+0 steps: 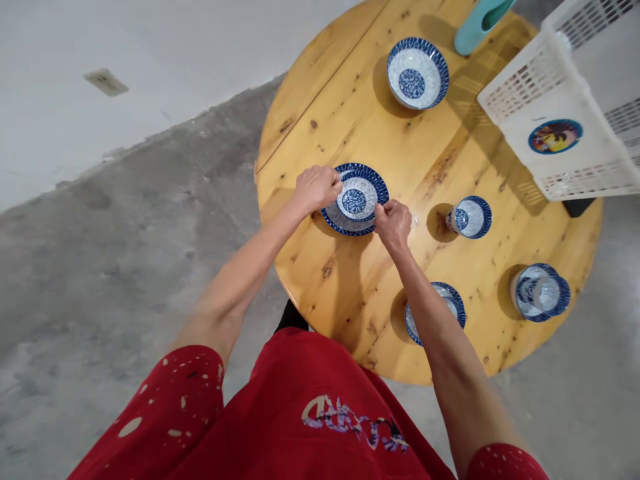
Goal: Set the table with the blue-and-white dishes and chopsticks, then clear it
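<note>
Both my hands are closed on opposite edges of a small blue-and-white bowl (358, 199). It is over a wider blue-rimmed plate (352, 231) near the table's left side; whether the two touch, I cannot tell. My left hand (319, 187) pinches the bowl's left rim, fingers curled. At its lower right rim, my right hand (394, 224) grips with thumb and fingers together. Under my right forearm, another patterned bowl (454, 297) is partly hidden. A patterned cup (470, 217) stands to the right of my right hand.
A large blue-rimmed bowl (418, 72) sits toward the back of the round wooden table (320, 127). Behind it stands a turquoise container (469, 37). A white plastic basket (520, 113) takes up the far right. Patterned dishes (541, 293), apparently nested, are near the right edge.
</note>
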